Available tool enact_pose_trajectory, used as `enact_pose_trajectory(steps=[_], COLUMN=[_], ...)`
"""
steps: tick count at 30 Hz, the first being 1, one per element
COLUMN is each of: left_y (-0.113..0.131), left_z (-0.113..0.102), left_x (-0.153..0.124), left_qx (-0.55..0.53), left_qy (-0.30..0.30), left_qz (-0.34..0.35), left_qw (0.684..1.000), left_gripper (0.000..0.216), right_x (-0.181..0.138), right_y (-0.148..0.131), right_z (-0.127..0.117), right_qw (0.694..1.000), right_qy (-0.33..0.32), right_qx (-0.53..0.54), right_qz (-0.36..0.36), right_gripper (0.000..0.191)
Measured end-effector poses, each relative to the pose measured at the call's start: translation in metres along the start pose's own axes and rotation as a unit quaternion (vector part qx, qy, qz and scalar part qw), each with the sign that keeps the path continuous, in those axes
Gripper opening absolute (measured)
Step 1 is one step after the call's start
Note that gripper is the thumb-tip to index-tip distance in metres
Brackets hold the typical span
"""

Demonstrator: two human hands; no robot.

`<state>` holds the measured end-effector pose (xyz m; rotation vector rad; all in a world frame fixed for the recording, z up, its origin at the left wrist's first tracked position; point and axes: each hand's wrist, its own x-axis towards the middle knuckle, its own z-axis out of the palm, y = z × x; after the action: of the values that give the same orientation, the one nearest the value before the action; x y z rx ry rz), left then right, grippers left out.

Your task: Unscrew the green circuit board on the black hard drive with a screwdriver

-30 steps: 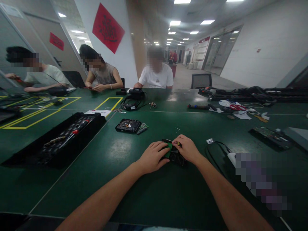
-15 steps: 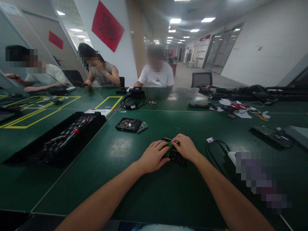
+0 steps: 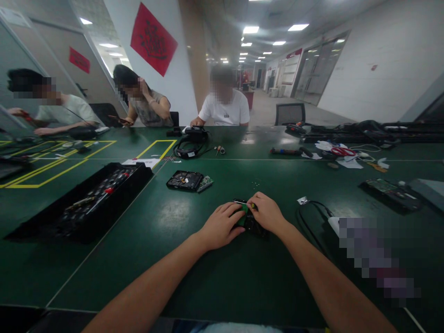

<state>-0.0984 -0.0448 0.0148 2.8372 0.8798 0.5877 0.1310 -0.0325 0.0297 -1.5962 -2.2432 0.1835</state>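
In the middle of the table, a black hard drive (image 3: 255,226) with a green circuit board (image 3: 244,209) lies partly covered by my fingers. My left hand (image 3: 222,225) grips it from the left, thumb at the near edge and fingers over the board. My right hand (image 3: 266,212) pinches a small screwdriver (image 3: 254,206) with a yellow and black handle. Its thin shaft points left, across the far part of the drive; whether its tip touches a screw is too small to tell. Several tiny screws (image 3: 255,185) lie just beyond my hands.
Another hard drive (image 3: 183,180) lies ahead on the left, with a loose circuit board (image 3: 205,183) against it. A long black tray (image 3: 138,178) of parts stands at the left. A cable (image 3: 308,226) lies at the right. Several people sit across the table.
The screwdriver's shaft has swung slightly to a flatter angle, with my right fingers shifting around its handle. My left hand stays in place. A person opposite has raised a hand towards their head.
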Motion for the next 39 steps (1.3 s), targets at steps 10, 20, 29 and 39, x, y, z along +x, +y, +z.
enact_pose_trajectory(steps=[10, 20, 29, 39], left_y=[-0.001, -0.002, -0.002, -0.006], left_z=[-0.002, -0.002, -0.003, 0.004], left_x=[-0.001, -0.002, -0.002, -0.001], left_qx=[-0.002, -0.014, -0.014, -0.017], left_qy=[-0.005, -0.002, -0.001, 0.022], left_qz=[0.005, 0.004, 0.005, -0.011], left_qw=[1.0, 1.0, 1.0, 1.0], left_gripper=[0.05, 0.053, 0.051, 0.049], right_x=[-0.004, -0.006, -0.003, -0.006], right_y=[-0.001, 0.013, 0.025, 0.03], right_z=[-0.002, -0.007, -0.011, -0.022], right_qw=[1.0, 0.985, 0.97, 0.947], right_qy=[0.013, 0.109, 0.21, 0.307], right_qx=[0.011, 0.033, 0.061, 0.085], right_qz=[-0.013, 0.127, 0.11, 0.052], right_gripper=[0.021, 0.027, 0.03, 0.013])
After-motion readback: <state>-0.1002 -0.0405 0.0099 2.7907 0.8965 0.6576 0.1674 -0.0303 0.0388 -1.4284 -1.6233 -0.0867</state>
